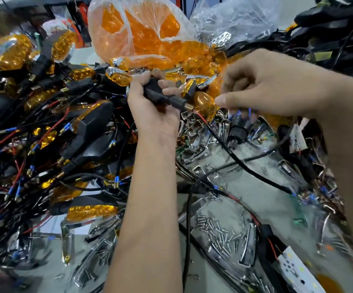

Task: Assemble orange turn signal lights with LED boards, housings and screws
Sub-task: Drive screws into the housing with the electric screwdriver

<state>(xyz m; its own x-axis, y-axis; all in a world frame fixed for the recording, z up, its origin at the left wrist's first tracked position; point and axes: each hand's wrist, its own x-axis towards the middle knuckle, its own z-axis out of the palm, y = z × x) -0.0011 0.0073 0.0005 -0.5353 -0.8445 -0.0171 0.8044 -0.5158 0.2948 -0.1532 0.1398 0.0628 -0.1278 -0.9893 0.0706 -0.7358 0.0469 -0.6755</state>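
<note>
loose screws (219, 233), bagged orange lenses (141, 37)

The stalk (162, 97) is black with a gold tip. The lens (203, 101) beside it is orange. The bag (137, 28) is clear and full of orange lenses. The wires (230, 149) are black and red with blue ends. The screws (219, 233) are silver. The board (296, 269) is white with yellow dots.

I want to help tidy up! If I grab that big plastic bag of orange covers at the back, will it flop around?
Probably. The clear bag looks thin and crinkled, so it would likely sag. Its open mouth could spill the orange lenses.
</note>
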